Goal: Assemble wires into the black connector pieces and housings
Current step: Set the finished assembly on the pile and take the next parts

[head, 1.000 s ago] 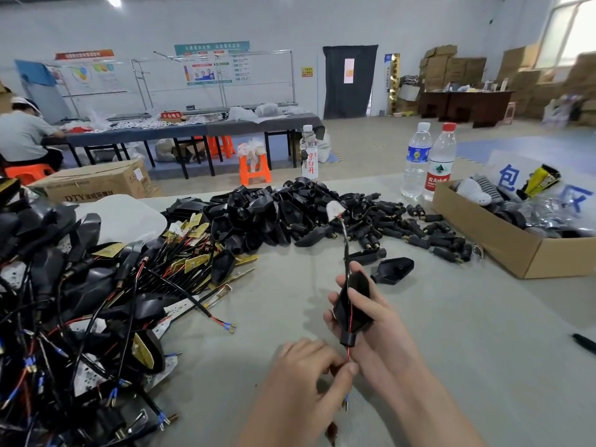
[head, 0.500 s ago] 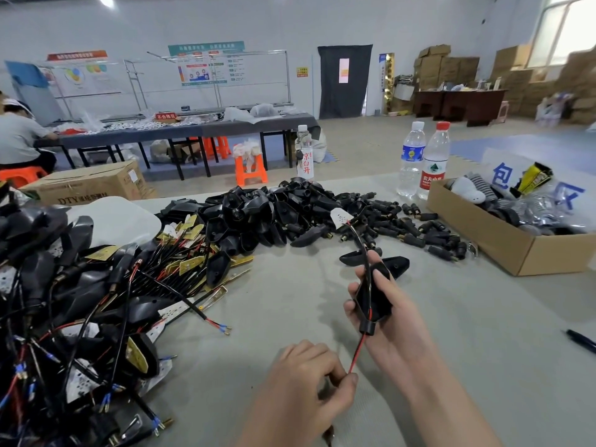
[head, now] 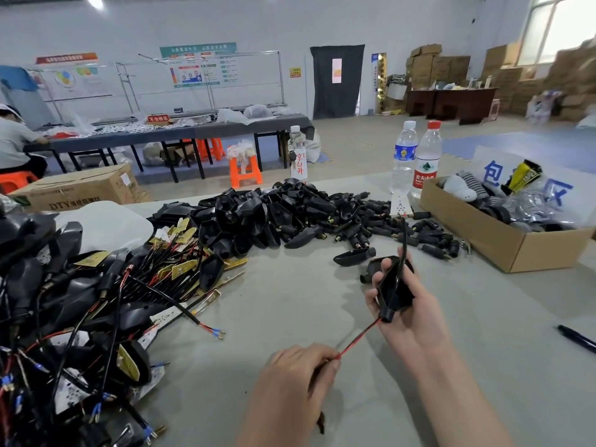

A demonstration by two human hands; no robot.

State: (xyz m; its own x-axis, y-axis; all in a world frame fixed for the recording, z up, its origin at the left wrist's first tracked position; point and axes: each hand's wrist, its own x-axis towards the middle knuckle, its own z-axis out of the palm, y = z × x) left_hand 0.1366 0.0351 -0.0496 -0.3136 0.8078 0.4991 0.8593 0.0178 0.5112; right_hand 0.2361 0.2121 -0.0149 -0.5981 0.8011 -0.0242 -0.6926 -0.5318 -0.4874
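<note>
My right hand point(head: 408, 321) grips a black housing point(head: 395, 290) above the grey table, narrow neck pointing down. A black cable point(head: 403, 240) with a small white board at its top enters the housing from above. Out of the neck comes a red and black wire point(head: 359, 337), stretched taut down to the left. My left hand point(head: 296, 379) pinches that wire's lower end between thumb and fingers. A pile of empty black housings and connector pieces point(head: 290, 214) lies further back on the table. Assembled wired pieces point(head: 74, 301) are heaped at the left.
An open cardboard box point(head: 483, 233) of parts stands at the right, with two water bottles point(head: 416, 159) behind it. A third bottle point(head: 298, 156) stands behind the pile. A black pen point(head: 577, 338) lies at the right edge. Two loose housings point(head: 354, 254) lie just beyond my right hand.
My right hand has lifted the housing up and to the right. My left hand has pulled more of the red and black wire out through the neck.
</note>
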